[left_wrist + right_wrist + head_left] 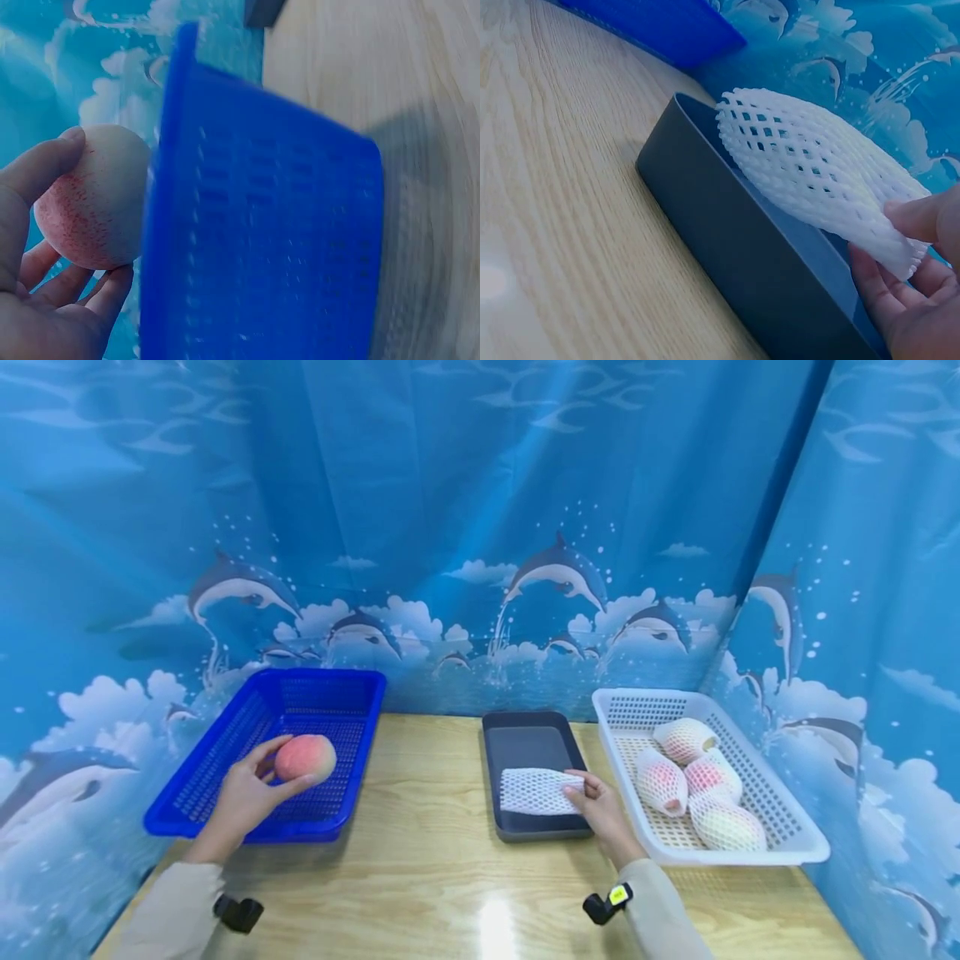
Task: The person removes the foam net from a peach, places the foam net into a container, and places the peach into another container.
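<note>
A pink and cream peach [306, 757] is held by my left hand [244, 793] above the blue basket [352, 810]. In the left wrist view the thumb and fingers curl round the peach [97, 199], level with the basket's rim. My right hand [606, 814] pinches one end of a white foam net sleeve [536, 791] over the dark grey tray [525, 731]. The right wrist view shows the net sleeve [802, 157] slightly puffed out, its far end over the tray's edge. No fruit shows inside it.
At the right stands a white basket [787, 831] with several peaches in foam nets [712, 772]. The wooden table [427, 860] runs between the blue basket and the grey tray. A blue dolphin-print curtain [450, 527] hangs behind and at the sides.
</note>
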{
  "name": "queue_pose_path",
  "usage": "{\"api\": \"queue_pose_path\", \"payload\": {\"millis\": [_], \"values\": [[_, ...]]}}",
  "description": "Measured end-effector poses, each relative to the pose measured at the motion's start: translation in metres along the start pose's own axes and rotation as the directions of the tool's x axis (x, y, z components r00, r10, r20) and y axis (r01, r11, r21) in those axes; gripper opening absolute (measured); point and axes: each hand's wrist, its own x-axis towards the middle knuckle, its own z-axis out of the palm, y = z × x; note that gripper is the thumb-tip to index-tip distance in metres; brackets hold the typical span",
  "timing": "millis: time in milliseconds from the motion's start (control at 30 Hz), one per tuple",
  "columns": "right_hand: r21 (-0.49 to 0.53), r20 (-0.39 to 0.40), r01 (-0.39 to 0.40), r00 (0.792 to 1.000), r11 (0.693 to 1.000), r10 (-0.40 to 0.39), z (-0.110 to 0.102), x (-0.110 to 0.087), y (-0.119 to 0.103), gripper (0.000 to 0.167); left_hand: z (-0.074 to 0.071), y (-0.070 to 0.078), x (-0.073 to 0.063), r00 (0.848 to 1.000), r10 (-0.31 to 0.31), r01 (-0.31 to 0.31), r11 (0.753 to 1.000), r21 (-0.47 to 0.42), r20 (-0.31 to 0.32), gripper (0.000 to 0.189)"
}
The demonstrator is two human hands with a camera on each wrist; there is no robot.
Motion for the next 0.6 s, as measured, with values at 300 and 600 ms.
{"api": "queue_pose_path", "payload": {"millis": [300, 600], "values": [[-0.057, 0.014, -0.006, 1.000, 0.998, 0.007, 0.004, 0.012, 0.003, 0.038, -0.010, -0.022, 0.010, 1.000, 0.011, -0.012, 0.993, 0.116, 0.009, 0.078], [-0.258, 0.026, 0.047, 0.999, 0.965, -0.041, 0.010, 0.027, 0.013, 0.031, -0.011, -0.041, 0.025, 0.985, -0.103, 0.076, 0.979, 0.189, 0.140, 0.082]]}}
